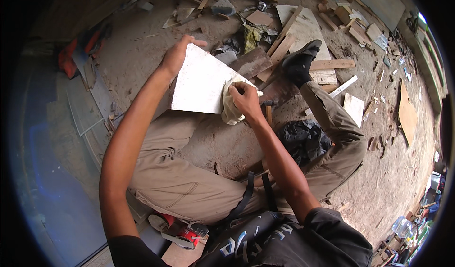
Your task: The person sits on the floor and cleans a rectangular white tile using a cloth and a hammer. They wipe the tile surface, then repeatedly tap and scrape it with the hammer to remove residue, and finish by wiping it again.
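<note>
A white box-like piece with a flat, speckled top rests tilted over my legs. My left hand grips its far left corner, one finger stretched over the edge and the others partly hidden behind it. At the near right edge, my right hand pinches a cream cloth that lies against the white surface and hangs over its side. The underside of the white piece is out of sight. Just right of the cloth, a hammer-like tool is partly visible.
Wood scraps and a large pale board lie beyond my outstretched foot. A black plastic bag sits between my legs. Red cans stand by my left thigh. An orange-red item is at far left, and bottles are at lower right.
</note>
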{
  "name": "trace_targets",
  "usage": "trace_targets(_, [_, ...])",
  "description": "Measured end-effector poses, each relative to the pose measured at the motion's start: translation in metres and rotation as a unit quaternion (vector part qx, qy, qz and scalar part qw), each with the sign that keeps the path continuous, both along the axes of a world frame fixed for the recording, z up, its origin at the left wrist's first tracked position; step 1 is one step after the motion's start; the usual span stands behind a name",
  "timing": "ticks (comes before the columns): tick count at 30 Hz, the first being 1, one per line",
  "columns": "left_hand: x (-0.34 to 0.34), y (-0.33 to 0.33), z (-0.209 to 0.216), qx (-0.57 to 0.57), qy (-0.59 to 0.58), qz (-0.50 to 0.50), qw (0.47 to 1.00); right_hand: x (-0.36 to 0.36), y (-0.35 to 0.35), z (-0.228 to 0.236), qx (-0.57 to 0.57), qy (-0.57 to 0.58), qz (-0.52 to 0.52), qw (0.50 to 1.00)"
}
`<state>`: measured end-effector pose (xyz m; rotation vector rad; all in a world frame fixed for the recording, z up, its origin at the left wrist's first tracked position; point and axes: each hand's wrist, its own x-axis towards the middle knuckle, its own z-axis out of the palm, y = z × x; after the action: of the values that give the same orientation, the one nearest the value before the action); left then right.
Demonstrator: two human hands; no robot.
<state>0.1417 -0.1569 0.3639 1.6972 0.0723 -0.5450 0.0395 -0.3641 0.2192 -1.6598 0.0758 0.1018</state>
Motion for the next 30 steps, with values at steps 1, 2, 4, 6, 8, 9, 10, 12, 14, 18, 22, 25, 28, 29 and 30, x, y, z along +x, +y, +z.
trace_targets(1, [0.000,0.000,0.000,0.003,-0.007,-0.007,1.000,-0.002,0.002,0.003,0.006,0.003,-0.010,1.000])
trace_targets(2, [-0.001,0.000,0.000,0.007,-0.013,-0.014,1.000,-0.003,0.005,0.006,0.011,0.006,-0.021,1.000])
trace_targets(4, [-0.002,-0.004,0.001,-0.010,0.006,0.033,0.999,-0.007,0.010,0.019,-0.015,-0.005,-0.049,0.999])
trace_targets(6, [-0.004,-0.008,0.001,-0.011,0.017,0.045,0.999,-0.003,0.012,0.009,-0.021,-0.011,-0.049,0.999])
trace_targets(8, [-0.003,-0.001,0.004,0.011,0.014,0.025,1.000,0.004,0.012,0.009,-0.021,-0.002,-0.034,0.999])
trace_targets(9, [-0.002,0.001,0.004,0.015,0.011,0.020,1.000,0.007,0.009,0.009,-0.026,-0.004,-0.010,1.000])
trace_targets(10, [-0.003,0.002,0.004,0.018,0.008,0.015,1.000,0.010,0.006,0.008,-0.032,-0.005,0.015,0.999])
trace_targets(12, [-0.003,0.005,0.003,0.016,0.006,0.015,1.000,0.017,0.002,0.007,-0.048,-0.025,0.055,0.997])
trace_targets(14, [-0.006,-0.002,0.006,0.004,0.007,0.021,1.000,0.021,-0.002,0.007,-0.073,-0.062,0.084,0.992])
trace_targets(18, [-0.006,-0.011,0.007,0.000,0.001,0.004,1.000,0.022,-0.004,0.010,-0.146,-0.105,0.087,0.980])
trace_targets(22, [-0.007,-0.020,0.009,-0.003,-0.004,-0.005,1.000,0.019,0.000,0.015,-0.239,-0.123,0.080,0.960])
trace_targets(25, [-0.009,-0.025,0.007,0.005,-0.019,0.014,1.000,0.017,0.001,0.019,-0.258,-0.118,0.080,0.955])
trace_targets(28, [-0.011,-0.034,0.008,0.033,-0.042,0.030,0.998,0.015,-0.002,0.024,-0.230,-0.105,0.070,0.965])
trace_targets(29, [-0.011,-0.035,0.010,0.046,-0.050,0.034,0.997,0.015,-0.004,0.027,-0.215,-0.099,0.064,0.969])
trace_targets(30, [-0.010,-0.034,0.011,0.053,-0.051,0.015,0.997,0.016,-0.005,0.029,-0.232,-0.119,0.075,0.962])
